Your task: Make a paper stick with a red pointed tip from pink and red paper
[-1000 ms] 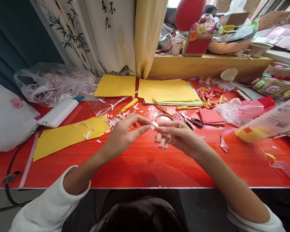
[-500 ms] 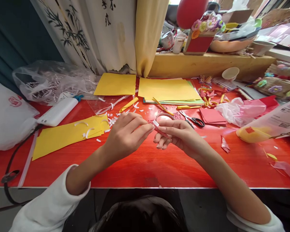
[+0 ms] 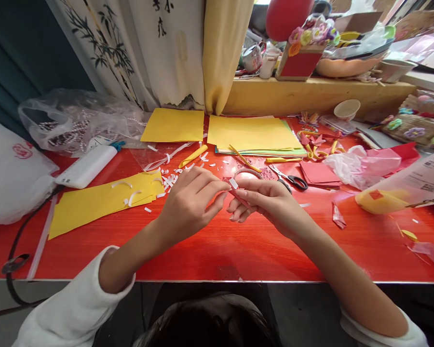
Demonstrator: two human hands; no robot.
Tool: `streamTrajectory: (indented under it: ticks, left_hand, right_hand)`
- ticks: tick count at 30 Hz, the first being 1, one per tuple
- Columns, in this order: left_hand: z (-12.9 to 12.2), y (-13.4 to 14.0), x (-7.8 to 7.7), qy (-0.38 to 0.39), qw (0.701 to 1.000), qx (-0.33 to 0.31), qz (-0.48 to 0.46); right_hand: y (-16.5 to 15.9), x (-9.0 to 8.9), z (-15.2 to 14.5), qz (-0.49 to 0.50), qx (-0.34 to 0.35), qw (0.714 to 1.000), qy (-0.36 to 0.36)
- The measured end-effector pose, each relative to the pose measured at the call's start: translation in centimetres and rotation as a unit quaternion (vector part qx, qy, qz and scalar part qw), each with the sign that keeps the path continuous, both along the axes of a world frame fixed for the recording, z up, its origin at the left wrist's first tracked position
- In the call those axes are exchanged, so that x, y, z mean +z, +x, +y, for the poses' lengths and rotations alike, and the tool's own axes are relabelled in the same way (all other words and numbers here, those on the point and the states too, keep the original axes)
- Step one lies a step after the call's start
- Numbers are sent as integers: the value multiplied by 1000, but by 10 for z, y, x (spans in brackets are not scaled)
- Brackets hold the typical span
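Above the middle of the table, my right hand grips a small folded strip of red paper between thumb and fingers. A little white piece, perhaps tape, stands out at the paper's left end. My left hand is closed in a pinch at that same end; its fingertips touch the paper, and the exact grip is partly hidden. Just behind the hands lie a roll of tape and black-handled scissors.
Yellow sheets are stacked at the back, with yellow strips at left. White scraps litter the red table. Red paper squares, a folded red piece and a clear plastic bag are at right.
My left thumb and fingers have shifted slightly at the paper's end, and the thumb shows lower and more bent. My right hand still holds the paper in nearly the same place.
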State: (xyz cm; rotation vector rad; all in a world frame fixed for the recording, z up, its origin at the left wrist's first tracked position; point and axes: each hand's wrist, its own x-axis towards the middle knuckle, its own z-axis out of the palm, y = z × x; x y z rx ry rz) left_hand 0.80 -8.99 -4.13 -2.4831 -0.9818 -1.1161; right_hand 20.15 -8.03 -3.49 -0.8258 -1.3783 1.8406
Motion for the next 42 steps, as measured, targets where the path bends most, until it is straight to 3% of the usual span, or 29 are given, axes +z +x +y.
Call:
streamTrajectory:
  ticks: [6,18,21,25,27,31,35,40,42]
  left_hand:
    - [-4,4,7,-138,985,-4,-107]
    - [-2,4,5,-281,943,-23,-176]
    - [-3,2,7,-274,946,-17,-172]
    - [-1,0,7,-201,969,-21,-145]
    - [0,-1,8,-210,967,-24,-144]
    - [1,-1,11,-313,934,-22,-172]
    - [2,-3,13,-397,885,-17,-244]
    - [5,-1,10,-454,831,-39,-318]
    - [4,0,9,-454,827,-47,-327]
  right_hand:
    - [1,2,-3,-12,-4,999,50]
    - [0,1,0,-20,3,998,53]
    - [0,2,0,-24,5,999,46]
    - [0,4,-1,-49,3,998,37]
    - [1,5,-1,-59,12,997,41]
    - [0,3,-2,-59,17,997,46]
    - [-2,-2,0,-26,-20,999,28]
    - [0,-3,4,12,-79,995,56]
    - [0,-2,4,-3,-70,995,74]
